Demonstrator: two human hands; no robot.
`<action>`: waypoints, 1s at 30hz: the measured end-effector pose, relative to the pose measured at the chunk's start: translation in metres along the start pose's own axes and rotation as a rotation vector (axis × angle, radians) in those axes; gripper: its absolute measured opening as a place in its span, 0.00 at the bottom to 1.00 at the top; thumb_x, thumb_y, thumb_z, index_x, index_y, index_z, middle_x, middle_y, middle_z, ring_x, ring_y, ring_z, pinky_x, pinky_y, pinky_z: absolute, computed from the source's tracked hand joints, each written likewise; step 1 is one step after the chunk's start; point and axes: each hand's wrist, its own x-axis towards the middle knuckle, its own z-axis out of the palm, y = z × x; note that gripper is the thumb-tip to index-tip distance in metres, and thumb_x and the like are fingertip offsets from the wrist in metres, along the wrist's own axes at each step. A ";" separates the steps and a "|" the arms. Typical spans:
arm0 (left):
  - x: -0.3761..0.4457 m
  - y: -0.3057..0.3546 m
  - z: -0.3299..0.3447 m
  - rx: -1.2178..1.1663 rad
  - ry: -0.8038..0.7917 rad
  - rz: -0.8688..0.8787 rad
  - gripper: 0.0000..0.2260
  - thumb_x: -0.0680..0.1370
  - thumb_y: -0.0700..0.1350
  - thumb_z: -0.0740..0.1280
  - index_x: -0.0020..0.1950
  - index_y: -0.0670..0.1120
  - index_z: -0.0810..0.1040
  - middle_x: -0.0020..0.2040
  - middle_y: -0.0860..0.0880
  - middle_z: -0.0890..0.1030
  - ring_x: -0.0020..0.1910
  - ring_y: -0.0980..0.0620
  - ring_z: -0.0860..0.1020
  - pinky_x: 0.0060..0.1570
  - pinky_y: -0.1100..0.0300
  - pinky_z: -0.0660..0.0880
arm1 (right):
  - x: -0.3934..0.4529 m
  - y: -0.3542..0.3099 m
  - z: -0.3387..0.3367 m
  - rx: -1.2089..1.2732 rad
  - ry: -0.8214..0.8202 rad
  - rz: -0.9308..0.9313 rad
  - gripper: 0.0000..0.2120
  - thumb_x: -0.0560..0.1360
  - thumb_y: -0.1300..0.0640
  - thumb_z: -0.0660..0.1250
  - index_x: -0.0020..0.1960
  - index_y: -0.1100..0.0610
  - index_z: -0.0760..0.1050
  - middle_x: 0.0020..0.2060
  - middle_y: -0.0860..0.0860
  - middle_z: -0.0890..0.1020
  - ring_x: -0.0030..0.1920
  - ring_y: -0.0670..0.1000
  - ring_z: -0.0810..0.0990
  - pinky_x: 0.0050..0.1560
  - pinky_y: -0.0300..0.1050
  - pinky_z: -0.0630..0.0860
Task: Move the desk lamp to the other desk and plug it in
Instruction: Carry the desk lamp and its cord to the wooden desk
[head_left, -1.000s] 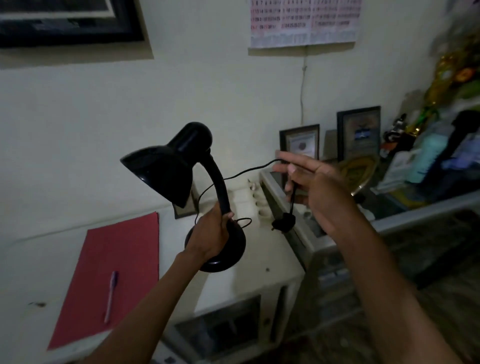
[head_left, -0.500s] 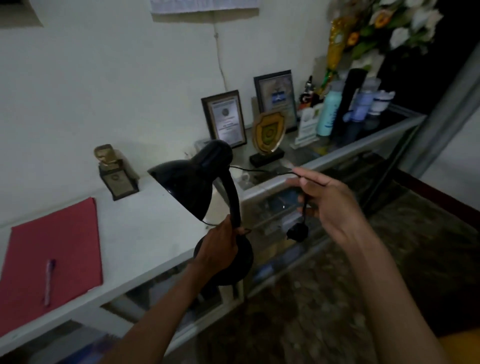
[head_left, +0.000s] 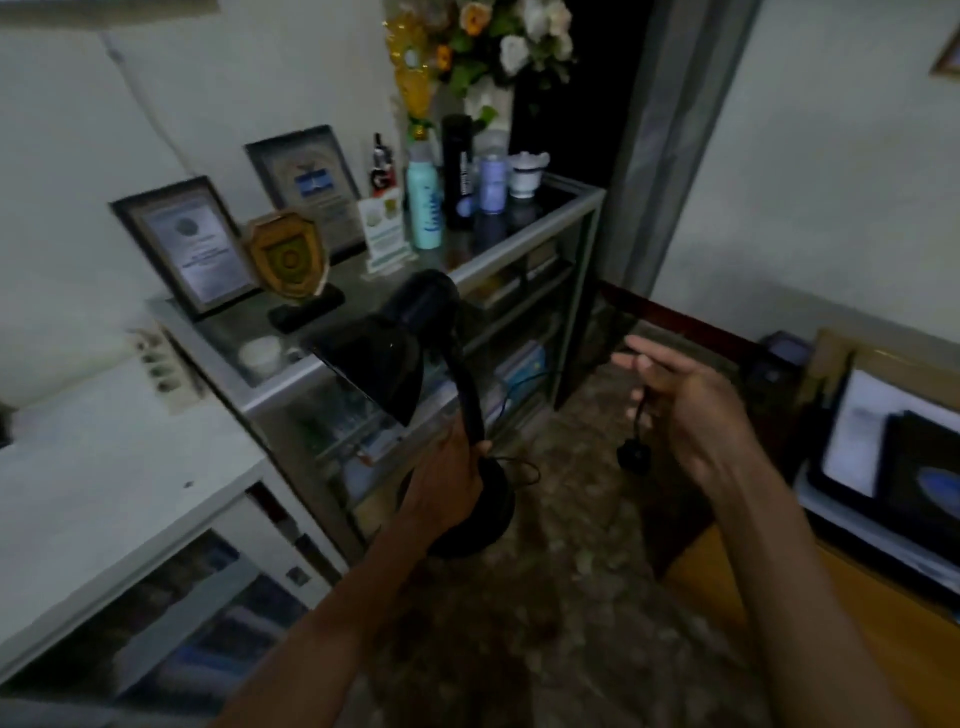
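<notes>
A black desk lamp (head_left: 395, 358) with a bent neck and round base hangs in the air over the floor, in front of a glass cabinet. My left hand (head_left: 447, 483) grips it low on the neck, just above the base. My right hand (head_left: 685, 410) is to the right of the lamp and holds its thin black cord; the black plug (head_left: 635, 457) dangles below the fingers. A wooden desk (head_left: 779, 587) shows at the lower right edge, with a laptop (head_left: 883, 447) on it.
The white desk (head_left: 119, 478) lies at the left with a power strip (head_left: 161, 364) at its back. The glass cabinet (head_left: 519, 260) carries framed certificates, a plaque, bottles and flowers. A dark doorway opens behind it. Patterned floor runs between the desks.
The view has swung right, away from the white desk and its red folder. Both hands carried the lamp and plug along; the wooden desk has come into view at the right.
</notes>
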 end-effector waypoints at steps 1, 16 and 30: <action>0.011 0.011 0.010 -0.020 -0.014 0.013 0.16 0.80 0.38 0.62 0.67 0.40 0.70 0.50 0.42 0.81 0.39 0.52 0.76 0.40 0.65 0.70 | 0.004 -0.003 -0.009 0.012 0.010 0.003 0.13 0.82 0.61 0.62 0.56 0.51 0.83 0.52 0.50 0.88 0.36 0.46 0.80 0.39 0.43 0.79; 0.273 0.064 0.102 -0.024 -0.228 0.180 0.21 0.79 0.36 0.65 0.72 0.36 0.69 0.67 0.39 0.78 0.67 0.40 0.75 0.64 0.56 0.70 | 0.166 -0.049 -0.088 -0.004 0.407 -0.093 0.08 0.77 0.60 0.71 0.55 0.57 0.85 0.47 0.54 0.89 0.40 0.49 0.86 0.43 0.44 0.84; 0.529 0.166 0.210 -0.061 -0.389 0.327 0.16 0.81 0.36 0.62 0.69 0.40 0.74 0.65 0.40 0.78 0.67 0.41 0.75 0.68 0.52 0.70 | 0.359 -0.106 -0.218 -0.205 0.574 -0.130 0.35 0.73 0.69 0.73 0.76 0.58 0.66 0.54 0.52 0.87 0.52 0.49 0.86 0.57 0.50 0.82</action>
